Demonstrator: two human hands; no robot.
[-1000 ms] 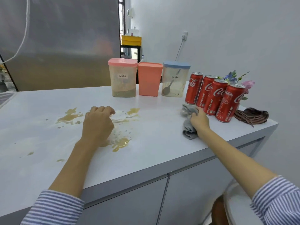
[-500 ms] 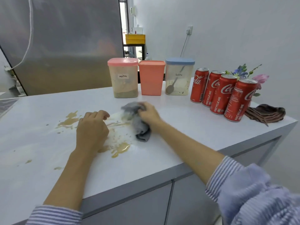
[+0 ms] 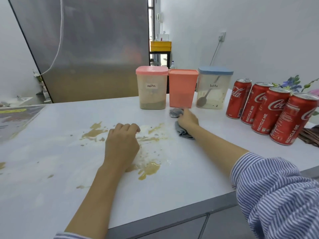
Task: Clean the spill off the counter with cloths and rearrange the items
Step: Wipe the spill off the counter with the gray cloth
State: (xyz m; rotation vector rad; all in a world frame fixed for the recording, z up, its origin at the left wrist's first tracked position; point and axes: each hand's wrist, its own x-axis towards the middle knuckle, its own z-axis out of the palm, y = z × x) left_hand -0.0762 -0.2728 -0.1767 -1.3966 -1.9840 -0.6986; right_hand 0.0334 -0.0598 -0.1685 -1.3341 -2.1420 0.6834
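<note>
1. Two bare hands work over the white counter (image 3: 198, 178), each arm in a blue-and-white striped sleeve (image 3: 276, 192).
2. At the centre of the frame the left hand (image 3: 121, 144) rests on the counter with its fingers curled under into a loose fist, its grip closed on nothing that shows.
3. Right of centre, the right hand (image 3: 188, 119) lies on the crumpled grey cloth (image 3: 183, 131), its grip curled over the fabric and pinching it against the counter; part of the cloth bunches out beyond the fingertips.
4. The tan liquid spill (image 3: 150, 170) spreads in patches and specks around the left hand: one pool below and right of the wrist, one patch to the upper left of the knuckles, streaks toward the cloth.
5. The cloth sits at the right edge of the spill, just in front of the opaque salmon-pink plastic container (image 3: 182, 88).
6. Left of that container stands a clear plastic container with a pink lid labelled "mocha" (image 3: 151, 88); to its right a clear container with a blue lid labelled "latte" (image 3: 213, 88), a spoon inside.
7. Four red cola cans (image 3: 269, 111) stand upright in a diagonal row at the right of the frame.
8. A brown folded cloth (image 3: 309, 137) shows at the right edge behind the nearest can.
9. A large brushed-metal panel (image 3: 86, 40) fills the upper left.
</note>
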